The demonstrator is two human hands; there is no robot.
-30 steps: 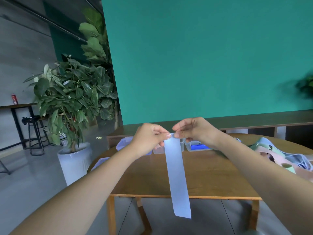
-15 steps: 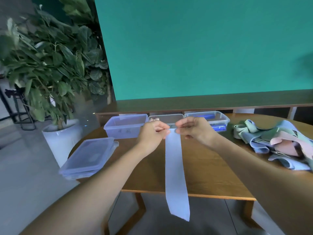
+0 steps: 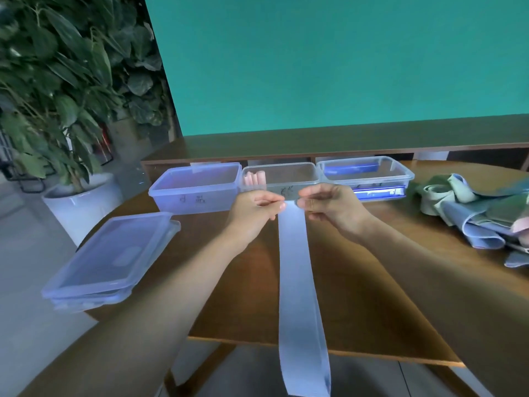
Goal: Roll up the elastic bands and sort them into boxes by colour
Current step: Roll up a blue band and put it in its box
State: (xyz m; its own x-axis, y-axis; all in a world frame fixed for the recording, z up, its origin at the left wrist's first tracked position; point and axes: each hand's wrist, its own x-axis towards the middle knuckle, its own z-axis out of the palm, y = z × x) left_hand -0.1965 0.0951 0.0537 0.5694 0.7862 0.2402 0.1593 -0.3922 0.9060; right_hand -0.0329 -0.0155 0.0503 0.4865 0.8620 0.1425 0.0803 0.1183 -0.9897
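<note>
A long pale blue elastic band [image 3: 297, 287] hangs from my fingers past the table's front edge. My left hand [image 3: 254, 209] and my right hand [image 3: 329, 207] each pinch its top end, side by side above the table. Behind them stand three clear boxes in a row: the left box [image 3: 197, 187] looks empty, the middle box [image 3: 282, 174] holds pink rolls [image 3: 254, 177], the right box [image 3: 366, 174] holds blue rolls. A pile of loose green, blue and pink bands [image 3: 483, 213] lies at the right.
A stack of clear lids [image 3: 108, 259] overhangs the round wooden table [image 3: 372, 296] at the left. A potted plant in a white pot [image 3: 77, 202] stands left of the table. A low wooden shelf and a teal wall are behind the boxes.
The view has tilted down, bringing the boxes, lids and band pile into sight. My hands have kept their pinch on the band's top end and come lower over the table.
</note>
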